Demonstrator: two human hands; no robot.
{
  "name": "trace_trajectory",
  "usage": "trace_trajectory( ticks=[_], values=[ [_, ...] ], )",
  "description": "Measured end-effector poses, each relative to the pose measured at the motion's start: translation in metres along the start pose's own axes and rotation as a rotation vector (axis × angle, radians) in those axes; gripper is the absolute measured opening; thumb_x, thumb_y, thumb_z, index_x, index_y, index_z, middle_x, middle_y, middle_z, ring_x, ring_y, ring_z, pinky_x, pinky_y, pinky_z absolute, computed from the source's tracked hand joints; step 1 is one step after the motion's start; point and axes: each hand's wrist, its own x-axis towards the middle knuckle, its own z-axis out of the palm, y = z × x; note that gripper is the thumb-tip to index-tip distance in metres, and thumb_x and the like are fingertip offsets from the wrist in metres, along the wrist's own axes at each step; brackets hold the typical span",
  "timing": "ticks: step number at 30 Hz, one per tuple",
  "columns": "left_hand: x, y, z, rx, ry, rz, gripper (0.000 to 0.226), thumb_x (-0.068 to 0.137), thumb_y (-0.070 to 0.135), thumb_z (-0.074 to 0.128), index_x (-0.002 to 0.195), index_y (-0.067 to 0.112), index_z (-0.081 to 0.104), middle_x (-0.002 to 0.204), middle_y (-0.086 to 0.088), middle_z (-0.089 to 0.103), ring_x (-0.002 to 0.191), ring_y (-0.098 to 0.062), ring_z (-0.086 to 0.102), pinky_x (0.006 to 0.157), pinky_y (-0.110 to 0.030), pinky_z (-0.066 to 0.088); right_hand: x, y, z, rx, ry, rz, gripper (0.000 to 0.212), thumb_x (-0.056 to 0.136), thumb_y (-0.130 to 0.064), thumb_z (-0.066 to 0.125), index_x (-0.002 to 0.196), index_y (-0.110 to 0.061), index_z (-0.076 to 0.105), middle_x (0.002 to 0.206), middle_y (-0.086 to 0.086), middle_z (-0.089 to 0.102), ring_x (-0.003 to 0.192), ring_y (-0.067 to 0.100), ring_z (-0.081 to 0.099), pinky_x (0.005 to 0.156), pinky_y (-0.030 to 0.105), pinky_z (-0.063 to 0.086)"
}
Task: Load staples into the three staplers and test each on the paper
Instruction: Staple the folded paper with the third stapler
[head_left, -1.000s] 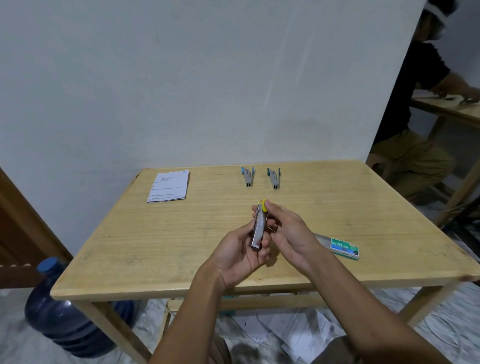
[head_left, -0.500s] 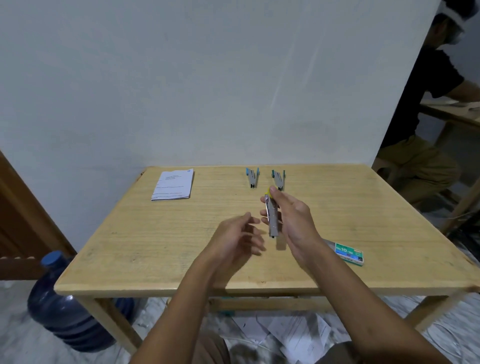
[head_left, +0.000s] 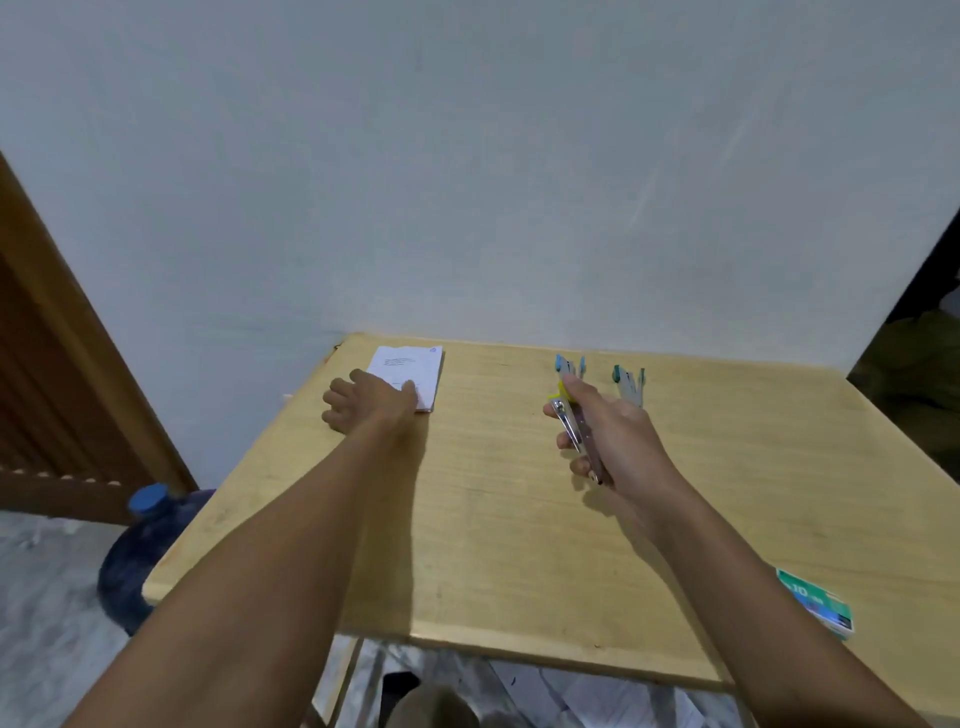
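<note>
My right hand (head_left: 618, 441) is shut on a metal stapler with a yellow tip (head_left: 574, 426), held above the middle of the wooden table (head_left: 498, 519). Two more staplers lie at the table's far edge, a blue-tipped stapler (head_left: 569, 365) just beyond my right fingers and a teal-tipped stapler (head_left: 629, 384) to its right. My left hand (head_left: 363, 405) reaches to the far left corner, its fingertips resting on the near edge of the white printed paper (head_left: 410, 370). A green staple box (head_left: 815, 603) lies near the front right edge.
A white wall rises directly behind the table. A blue water bottle (head_left: 145, 551) stands on the floor at the left beside a wooden door (head_left: 57, 379). Loose papers (head_left: 597, 696) lie under the table. A person's dark clothing (head_left: 919, 364) shows at the far right.
My left hand let go of the yellow-tipped stapler and stretched out left to the paper. My right hand kept the stapler. The view turned left.
</note>
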Motion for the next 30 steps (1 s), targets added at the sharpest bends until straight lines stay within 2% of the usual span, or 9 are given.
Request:
trace_trajectory(
  ticks=[5, 8, 13, 16, 18, 22, 25, 27, 30],
  values=[
    [0.022, 0.008, 0.002, -0.013, -0.088, -0.073, 0.07, 0.075, 0.046, 0.074, 0.125, 0.01, 0.042, 0.134, -0.011, 0.038, 0.126, -0.027, 0.034, 0.099, -0.037, 0.031, 0.008, 0.004, 0.001, 0.012, 0.003, -0.017, 0.04, 0.091, -0.046, 0.062, 0.1, -0.008, 0.072, 0.098, 0.002, 0.075, 0.063, 0.014, 0.058, 0.042, 0.023, 0.036],
    [0.034, 0.008, -0.004, -0.068, -0.177, -0.13, 0.078, 0.068, 0.05, 0.08, 0.124, 0.011, 0.042, 0.129, -0.008, 0.04, 0.122, -0.027, 0.036, 0.102, -0.038, 0.037, 0.01, 0.008, 0.003, 0.046, -0.003, -0.011, 0.04, 0.091, -0.047, 0.062, 0.1, -0.009, 0.072, 0.104, 0.003, 0.075, 0.065, 0.014, 0.058, 0.045, 0.025, 0.036],
    [0.045, -0.009, -0.008, -0.377, -0.22, -0.058, 0.027, 0.075, 0.032, 0.065, 0.096, 0.017, 0.058, 0.116, -0.005, 0.057, 0.11, -0.026, 0.045, 0.098, -0.042, 0.044, 0.007, 0.012, 0.007, 0.036, -0.026, -0.033, 0.04, 0.089, -0.051, 0.062, 0.096, -0.013, 0.071, 0.093, 0.005, 0.071, 0.056, 0.012, 0.048, 0.045, 0.026, 0.032],
    [0.017, -0.014, -0.037, -0.688, -0.347, 0.083, 0.024, 0.093, 0.027, 0.063, 0.113, 0.014, 0.066, 0.114, -0.002, 0.068, 0.097, -0.019, 0.062, 0.076, -0.026, 0.05, 0.001, 0.011, 0.005, 0.003, -0.028, -0.06, 0.045, 0.082, -0.055, 0.066, 0.093, -0.012, 0.065, 0.074, 0.006, 0.048, 0.048, 0.011, 0.03, 0.043, 0.024, 0.027],
    [-0.014, -0.019, -0.06, -0.793, -0.432, 0.207, 0.022, 0.097, 0.027, 0.059, 0.115, 0.017, 0.067, 0.11, 0.0, 0.07, 0.091, -0.014, 0.063, 0.062, -0.017, 0.051, -0.003, 0.01, 0.003, -0.012, -0.013, -0.094, 0.04, 0.08, -0.052, 0.071, 0.101, -0.018, 0.069, 0.081, 0.007, 0.039, 0.051, 0.012, 0.023, 0.045, 0.026, 0.023],
    [-0.071, -0.032, -0.085, -0.863, -0.583, 0.394, 0.026, 0.093, 0.036, 0.063, 0.114, 0.023, 0.072, 0.113, 0.002, 0.074, 0.107, -0.023, 0.066, 0.094, -0.034, 0.049, -0.011, 0.002, 0.002, -0.053, 0.022, -0.158, 0.035, 0.08, -0.05, 0.073, 0.107, -0.027, 0.069, 0.079, 0.006, 0.042, 0.049, 0.012, 0.024, 0.043, 0.024, 0.026],
    [-0.111, -0.035, -0.093, -0.869, -0.694, 0.461, 0.027, 0.094, 0.029, 0.061, 0.117, 0.018, 0.071, 0.114, 0.0, 0.074, 0.103, -0.017, 0.069, 0.085, -0.024, 0.049, -0.025, -0.005, 0.003, -0.022, 0.015, -0.175, 0.024, 0.084, -0.044, 0.073, 0.099, -0.025, 0.07, 0.06, -0.003, 0.03, 0.045, 0.011, 0.023, 0.043, 0.023, 0.026],
    [-0.126, -0.034, -0.094, -0.846, -0.734, 0.506, 0.026, 0.095, 0.028, 0.06, 0.117, 0.018, 0.071, 0.116, 0.0, 0.073, 0.107, -0.017, 0.067, 0.087, -0.024, 0.046, -0.033, -0.007, 0.005, 0.017, -0.009, -0.176, 0.016, 0.087, -0.038, 0.072, 0.088, -0.022, 0.068, 0.063, 0.0, 0.029, 0.046, 0.013, 0.02, 0.044, 0.024, 0.023],
    [-0.139, -0.035, -0.098, -0.848, -0.754, 0.551, 0.024, 0.096, 0.019, 0.059, 0.117, 0.023, 0.071, 0.119, 0.002, 0.072, 0.11, -0.017, 0.065, 0.091, -0.027, 0.046, -0.043, -0.004, 0.004, 0.091, -0.025, -0.152, 0.018, 0.086, -0.038, 0.071, 0.089, -0.021, 0.067, 0.077, 0.008, 0.037, 0.047, 0.013, 0.021, 0.049, 0.029, 0.02]
  ],
)
